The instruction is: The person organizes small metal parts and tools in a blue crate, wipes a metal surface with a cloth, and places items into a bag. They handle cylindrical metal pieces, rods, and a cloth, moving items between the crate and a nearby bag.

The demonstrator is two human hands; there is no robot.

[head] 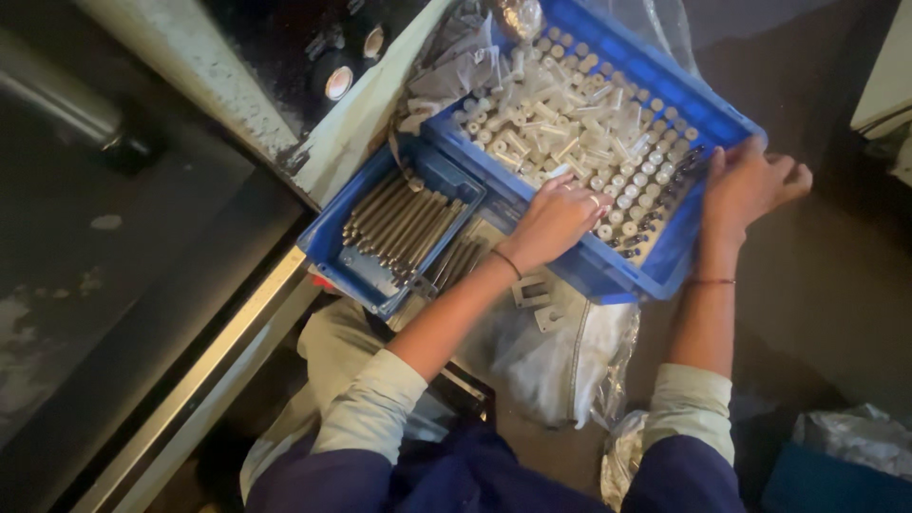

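Seen from the head camera, the person sits low, looking down at a large blue plastic crate (711, 122) tilted across the lap and filled with small white plastic cylindrical parts (579, 114). Many of these lie loose in a heap toward the far end, while others stand upright in neat rows nearer the person.

The left hand (556, 220) reaches into the crate from its near edge. Its fingers are curled narrowly down onto the standing white pieces, fingertips touching them; whether one is actually pinched between them cannot be told.

The right hand (750, 180) rests on the crate's right rim, fingers bent and closed over the edge, just beside a row of dark slender pins (665, 195) lined along that side.

To the left of the big crate, partly tucked under it, sits a smaller blue plastic tray (328, 249) holding grey metal rods (399, 220) laid side by side. Below the crates lies a crumpled clear plastic bag (560, 356), with two small grey metal brackets (537, 296) on it. A pale machine panel with round buttons (339, 82) stands beyond the trays.
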